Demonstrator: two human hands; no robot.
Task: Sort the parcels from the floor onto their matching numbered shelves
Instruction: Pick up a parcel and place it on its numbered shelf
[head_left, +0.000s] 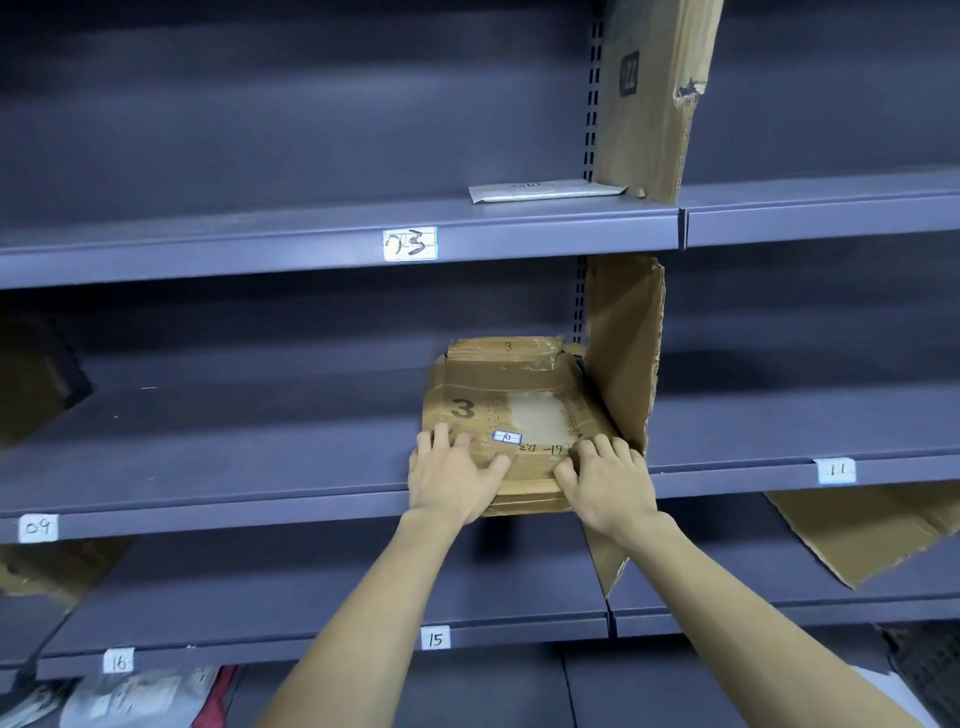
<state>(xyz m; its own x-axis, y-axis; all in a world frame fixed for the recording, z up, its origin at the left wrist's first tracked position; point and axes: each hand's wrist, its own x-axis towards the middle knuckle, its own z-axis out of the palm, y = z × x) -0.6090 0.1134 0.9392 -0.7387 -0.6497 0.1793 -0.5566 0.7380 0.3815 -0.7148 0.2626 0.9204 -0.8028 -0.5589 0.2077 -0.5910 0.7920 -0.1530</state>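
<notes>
Wide bare run of grey metal shelf (208, 447) left of flat brown cardboard parcel (514, 410). Upright torn cardboard divider (623, 353) touching parcel's right edge, blocking that side. Open shelf beyond divider.

Cardboard divider (657, 98) stood upright at top bay joint; second divider (623, 348) upright one level down; loose cardboard sheet (862, 535) lay slanted lower right; cardboard scrap (47, 571) lower left.

one parcel (511, 415), one envelope (545, 190), two hands.
</notes>
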